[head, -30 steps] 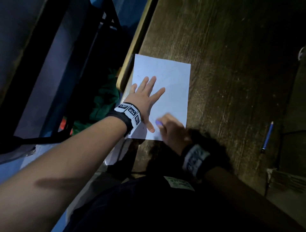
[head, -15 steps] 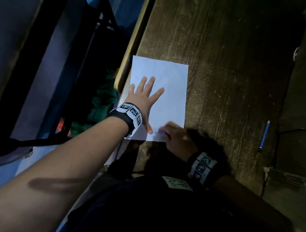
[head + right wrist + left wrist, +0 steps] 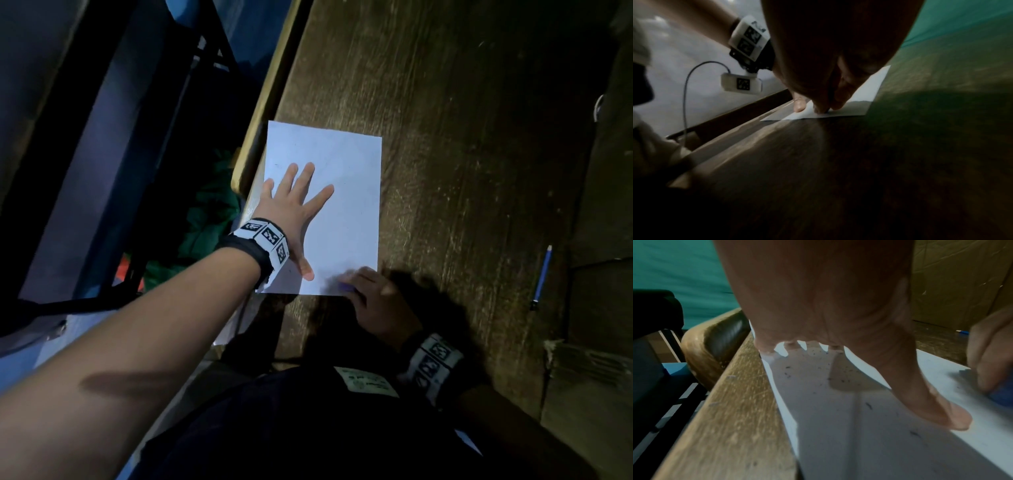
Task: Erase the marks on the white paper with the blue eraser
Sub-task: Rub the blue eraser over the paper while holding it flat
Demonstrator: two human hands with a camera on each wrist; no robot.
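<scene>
A sheet of white paper [image 3: 346,192] lies on the dark wooden desk [image 3: 462,154], close to its left edge. My left hand [image 3: 294,202] rests flat on the sheet with fingers spread straight. My right hand [image 3: 373,298] sits in shadow at the sheet's near right corner and pinches the blue eraser [image 3: 344,286], which touches the paper. In the left wrist view the eraser [image 3: 1001,395] shows under my right fingertips, with dark crumbs scattered over the paper [image 3: 838,426]. The right wrist view shows my curled fingers [image 3: 824,107] pressed down on the paper [image 3: 865,97].
A blue pencil [image 3: 543,275] lies on the desk far to the right. Brown cardboard [image 3: 596,377] stands along the right side. Left of the desk edge [image 3: 270,96] are a dark chair frame [image 3: 191,85] and green cloth [image 3: 209,219] below.
My right hand with the eraser has slid from beside my left thumb toward the sheet's near right corner. My left hand stays flat on the paper.
</scene>
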